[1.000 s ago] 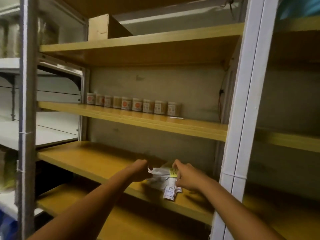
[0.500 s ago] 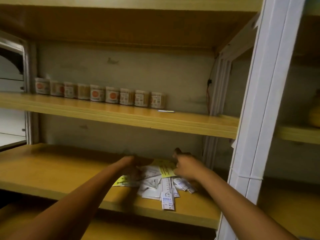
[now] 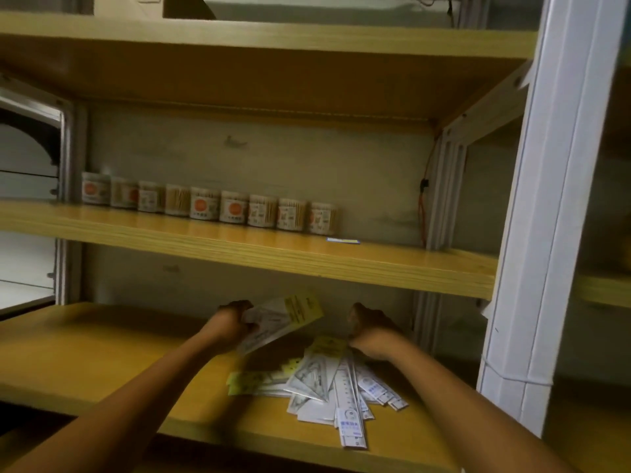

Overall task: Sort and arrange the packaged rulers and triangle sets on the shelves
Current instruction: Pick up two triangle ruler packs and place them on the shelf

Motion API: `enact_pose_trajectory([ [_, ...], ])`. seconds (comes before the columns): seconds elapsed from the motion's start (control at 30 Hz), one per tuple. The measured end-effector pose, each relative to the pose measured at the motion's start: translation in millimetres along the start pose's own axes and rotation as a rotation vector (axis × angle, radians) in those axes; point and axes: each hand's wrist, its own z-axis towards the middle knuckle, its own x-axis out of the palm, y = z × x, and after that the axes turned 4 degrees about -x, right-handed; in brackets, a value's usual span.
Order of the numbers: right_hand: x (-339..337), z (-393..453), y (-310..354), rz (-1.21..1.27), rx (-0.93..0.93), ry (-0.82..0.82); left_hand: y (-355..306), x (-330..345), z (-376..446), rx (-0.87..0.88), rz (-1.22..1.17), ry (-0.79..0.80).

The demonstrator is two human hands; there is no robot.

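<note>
Sorting in progress: left hand (image 3: 228,324) has its grip closed on one yellow-headed packet (image 3: 285,319) lifted clear of the pile (image 3: 321,387) on the lower shelf (image 3: 102,353), right hand (image 3: 370,331) curled, apparently empty; next, judged, set packet aside by type

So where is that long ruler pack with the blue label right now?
In the head view, the ruler pack lies on the lower shelf, right of centre, atop the pile of packs, its end overhanging the front edge, below the right hand.

Packet pile (image 3: 327,387) on lower shelf (image 3: 85,363); jars (image 3: 205,206) on shelf above
</note>
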Motion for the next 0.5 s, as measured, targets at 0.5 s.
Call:
enact_pose_trajectory([
  [0.5,19,20,21,-0.076,-0.198,0.545,45,-40,-16,-0.033,-0.139,0.013],
])
